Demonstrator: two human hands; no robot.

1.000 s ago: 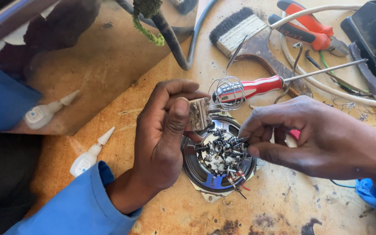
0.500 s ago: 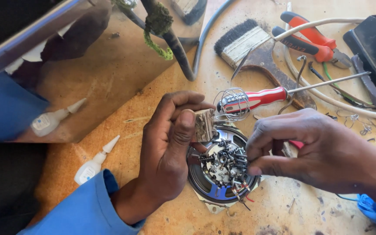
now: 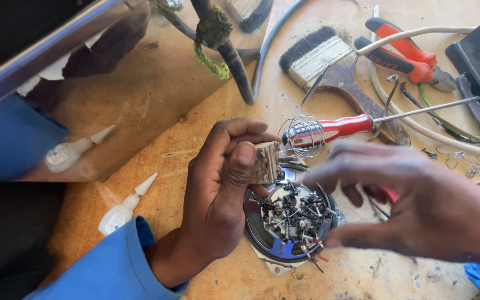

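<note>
A worn, scratched wooden tabletop [image 3: 156,155] in warm orange-brown fills the frame, dusty and speckled toward the lower right. At the upper left a tilted mirror [image 3: 84,94] with a pale frame leans, reflecting the wood. Bright daylight falls evenly.

A small pale rectangular block [image 3: 266,161], worn and flat-faced, sits pinched between thumb and fingers of the left hand [image 3: 223,189] near the middle of the frame, held upright just above the rim of a round metal speaker magnet [image 3: 291,222]. The magnet lies flat on the worktop at lower centre, its top thick with small dark screws, bits and wire ends clinging in a heap; a blue band shows along its lower edge.
</note>
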